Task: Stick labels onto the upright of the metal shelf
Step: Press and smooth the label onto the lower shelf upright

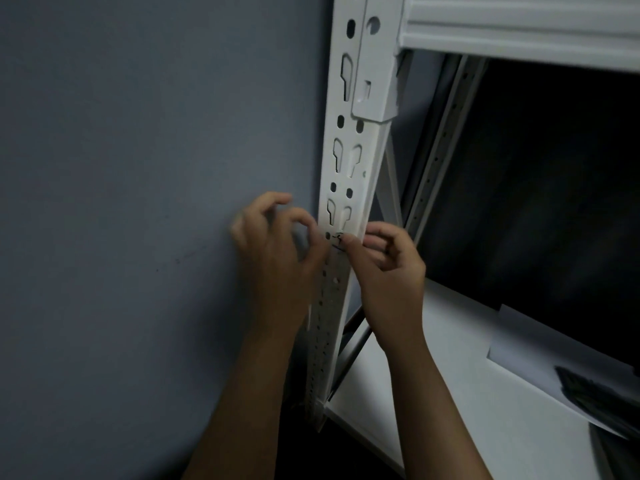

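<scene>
The white metal upright (349, 150), punched with keyhole slots, runs down the middle of the view beside a grey wall. A grey label strip (327, 306) dotted with small holes lies along its face below my hands. My right hand (388, 271) pinches the strip's top end, with the thumb pressed on the upright at a small dark mark. My left hand (273, 251) has its fingers curled at the upright's left edge, with the fingertips on the same top end of the strip.
A white shelf beam (519, 26) crosses the top right. A lower white shelf board (450, 375) carries a sheet of paper (540, 355) and a dark object (595, 393). A perforated rear upright (440, 143) and diagonal braces stand behind. The grey wall (138, 202) fills the left.
</scene>
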The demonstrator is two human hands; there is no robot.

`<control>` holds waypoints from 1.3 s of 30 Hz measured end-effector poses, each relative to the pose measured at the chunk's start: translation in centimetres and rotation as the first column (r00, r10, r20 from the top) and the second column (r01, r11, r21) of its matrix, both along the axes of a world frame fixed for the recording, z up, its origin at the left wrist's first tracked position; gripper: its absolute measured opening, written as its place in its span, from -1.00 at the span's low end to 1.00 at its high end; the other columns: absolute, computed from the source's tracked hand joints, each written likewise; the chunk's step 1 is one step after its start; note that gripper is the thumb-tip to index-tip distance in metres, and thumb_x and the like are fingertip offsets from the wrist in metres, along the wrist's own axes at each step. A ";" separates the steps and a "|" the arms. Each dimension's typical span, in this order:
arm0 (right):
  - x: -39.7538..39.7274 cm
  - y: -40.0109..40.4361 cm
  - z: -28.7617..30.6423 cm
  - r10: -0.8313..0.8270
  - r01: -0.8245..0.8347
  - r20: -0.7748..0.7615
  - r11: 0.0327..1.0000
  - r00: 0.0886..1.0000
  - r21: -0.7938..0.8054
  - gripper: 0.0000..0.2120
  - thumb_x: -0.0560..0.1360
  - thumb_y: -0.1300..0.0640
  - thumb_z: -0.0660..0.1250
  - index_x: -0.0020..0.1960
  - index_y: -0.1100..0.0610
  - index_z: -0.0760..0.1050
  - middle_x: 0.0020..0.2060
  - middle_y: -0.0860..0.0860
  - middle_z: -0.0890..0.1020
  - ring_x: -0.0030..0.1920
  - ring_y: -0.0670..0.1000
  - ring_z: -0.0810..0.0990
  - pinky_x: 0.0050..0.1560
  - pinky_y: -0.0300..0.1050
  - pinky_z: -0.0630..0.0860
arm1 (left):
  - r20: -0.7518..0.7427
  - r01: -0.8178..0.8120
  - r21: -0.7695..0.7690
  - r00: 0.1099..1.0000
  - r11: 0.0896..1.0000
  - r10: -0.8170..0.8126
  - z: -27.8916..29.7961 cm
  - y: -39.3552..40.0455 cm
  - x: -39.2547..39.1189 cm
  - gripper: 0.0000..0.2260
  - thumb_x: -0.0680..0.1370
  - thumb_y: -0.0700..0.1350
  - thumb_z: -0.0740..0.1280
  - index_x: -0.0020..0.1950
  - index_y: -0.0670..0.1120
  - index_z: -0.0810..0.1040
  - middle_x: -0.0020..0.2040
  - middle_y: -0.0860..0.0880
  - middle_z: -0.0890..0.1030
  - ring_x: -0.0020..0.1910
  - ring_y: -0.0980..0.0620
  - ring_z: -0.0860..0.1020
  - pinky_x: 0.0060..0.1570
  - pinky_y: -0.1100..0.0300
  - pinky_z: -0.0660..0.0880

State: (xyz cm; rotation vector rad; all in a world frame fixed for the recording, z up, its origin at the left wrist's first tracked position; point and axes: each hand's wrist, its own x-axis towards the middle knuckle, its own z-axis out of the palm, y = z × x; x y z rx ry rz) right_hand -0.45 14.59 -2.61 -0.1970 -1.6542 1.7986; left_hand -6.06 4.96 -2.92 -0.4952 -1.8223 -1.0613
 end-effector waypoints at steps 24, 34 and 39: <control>0.7 2.0 1.5 -0.211 0.382 -0.402 -0.128 0.891 0.915 -0.91 0.47 0.16 0.44 -0.04 0.13 0.62 -0.07 0.10 0.59 -0.07 0.09 0.37 -0.15 -0.05 0.28 | 0.487 0.385 0.512 0.606 0.768 -0.629 -0.3 0.6 1.7 -0.81 0.48 -0.04 0.27 0.03 0.23 0.50 0.00 0.14 0.63 0.03 0.16 0.60 0.07 0.10 0.55; 0.3 1.6 4.7 -0.138 0.282 -0.427 -0.569 0.894 0.773 -0.92 0.42 0.22 0.31 -0.13 0.12 0.57 -0.20 0.06 0.55 -0.22 0.11 0.51 -0.24 -0.05 0.36 | 0.463 0.330 0.524 0.663 0.785 -0.588 -0.8 0.6 1.2 -0.79 0.53 -0.12 0.30 0.14 -0.04 0.58 0.00 -0.01 0.64 0.01 0.07 0.60 0.04 -0.02 0.56; -0.1 -0.3 5.0 -0.235 0.250 -0.467 -0.601 0.852 0.759 -0.79 0.38 0.22 0.12 -0.21 0.13 0.54 -0.26 0.05 0.53 -0.24 0.09 0.50 -0.26 -0.09 0.37 | 0.486 0.294 0.569 0.633 0.767 -0.603 -0.9 0.9 0.9 -0.83 0.53 -0.08 0.34 0.11 -0.02 0.59 -0.04 0.01 0.66 -0.03 0.08 0.62 0.02 -0.03 0.57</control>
